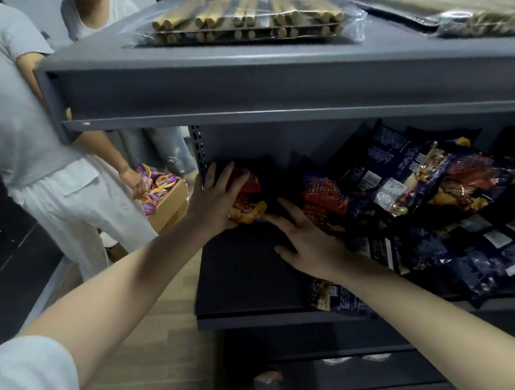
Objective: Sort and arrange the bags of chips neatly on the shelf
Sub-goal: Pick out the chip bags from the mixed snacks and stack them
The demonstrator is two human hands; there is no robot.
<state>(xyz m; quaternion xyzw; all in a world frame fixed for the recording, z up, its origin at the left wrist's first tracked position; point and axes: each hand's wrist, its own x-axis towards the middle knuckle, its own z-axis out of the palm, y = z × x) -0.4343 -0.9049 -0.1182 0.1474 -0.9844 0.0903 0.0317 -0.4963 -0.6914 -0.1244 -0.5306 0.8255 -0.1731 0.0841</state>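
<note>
My left hand [217, 197] grips a dark chip bag with red and orange print [248, 197], standing at the back left of the middle shelf [246, 274]. Fingers spread, my right hand [306, 240] lies flat on the shelf just right of that bag, holding nothing. It touches the edge of a second red-printed bag [327, 203]. To the right sprawls a loose pile of dark blue chip bags [432, 188], some face down with white labels showing. One bag [333, 299] hangs over the shelf's front edge under my right forearm.
The grey upper shelf [272, 78] overhangs the work area and carries clear packs of wooden sticks [243, 16]. On the left, a person in white trousers [77, 207] reaches into a cardboard box of purple snack packs [161, 189]. Another person stands behind.
</note>
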